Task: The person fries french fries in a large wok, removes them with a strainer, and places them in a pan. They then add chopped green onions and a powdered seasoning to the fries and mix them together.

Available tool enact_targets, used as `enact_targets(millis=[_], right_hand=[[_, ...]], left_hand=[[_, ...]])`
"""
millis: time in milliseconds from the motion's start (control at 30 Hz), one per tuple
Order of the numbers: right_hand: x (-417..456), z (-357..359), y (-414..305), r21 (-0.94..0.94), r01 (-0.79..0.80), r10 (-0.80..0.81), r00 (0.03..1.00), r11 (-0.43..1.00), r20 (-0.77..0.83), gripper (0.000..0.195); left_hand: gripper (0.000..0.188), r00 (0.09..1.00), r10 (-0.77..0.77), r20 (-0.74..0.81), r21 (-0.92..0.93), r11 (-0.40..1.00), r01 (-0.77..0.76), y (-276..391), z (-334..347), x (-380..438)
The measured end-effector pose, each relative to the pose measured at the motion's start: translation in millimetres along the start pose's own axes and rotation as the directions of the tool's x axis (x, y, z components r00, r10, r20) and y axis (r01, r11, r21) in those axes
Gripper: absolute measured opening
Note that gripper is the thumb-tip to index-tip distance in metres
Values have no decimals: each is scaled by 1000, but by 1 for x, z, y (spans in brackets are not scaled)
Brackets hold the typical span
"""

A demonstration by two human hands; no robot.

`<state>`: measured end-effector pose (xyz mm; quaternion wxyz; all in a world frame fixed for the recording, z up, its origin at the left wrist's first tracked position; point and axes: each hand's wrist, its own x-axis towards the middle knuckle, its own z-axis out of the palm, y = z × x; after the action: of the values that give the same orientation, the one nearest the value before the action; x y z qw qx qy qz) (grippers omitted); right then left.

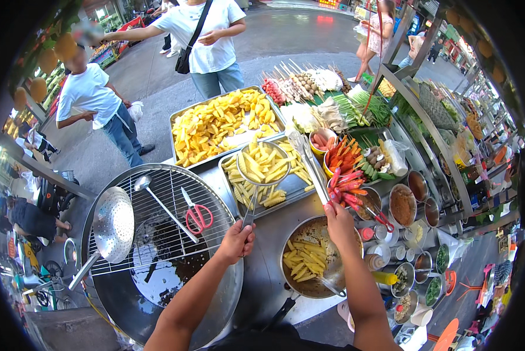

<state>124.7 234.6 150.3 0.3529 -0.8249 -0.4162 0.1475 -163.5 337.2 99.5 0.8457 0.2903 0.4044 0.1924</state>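
My left hand (237,242) grips the handle of a strainer ladle (263,163) heaped with crinkle-cut potato fries. The ladle is over a metal tray (273,211) of similar fries. In my right hand (341,221) is a pair of metal tongs (308,162), pointing away from me beside that tray. Below and between my hands sits a round metal pan (291,281) with more fries (306,261) and a utensil resting at its lower right edge. Behind the fries tray, a larger tray (245,137) holds potato pieces.
A big wok (227,289) at left bears a wire rack (157,197) with a perforated skimmer (113,223), a ladle (166,210) and red-handled scissors (198,217). Skewers, vegetables and several sauce bowls (403,204) stand at right. Two people in white shirts stand across the stall.
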Motion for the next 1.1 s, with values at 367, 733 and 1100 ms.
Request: enact_targets(millis=[367, 733, 1100], right_hand=[[9, 11, 37, -241, -29, 65, 987, 970, 144, 37], [-58, 21, -40, 359, -293, 58, 838, 886, 543, 34], [-87, 39, -10, 156, -13, -27, 969, 988, 247, 27]], left_hand=[[12, 989, 59, -136, 59, 997, -52, -6, -41, -108], [12, 932, 67, -357, 113, 993, -29, -10, -58, -212], [14, 971, 66, -230, -55, 995, -80, -15, -33, -143]])
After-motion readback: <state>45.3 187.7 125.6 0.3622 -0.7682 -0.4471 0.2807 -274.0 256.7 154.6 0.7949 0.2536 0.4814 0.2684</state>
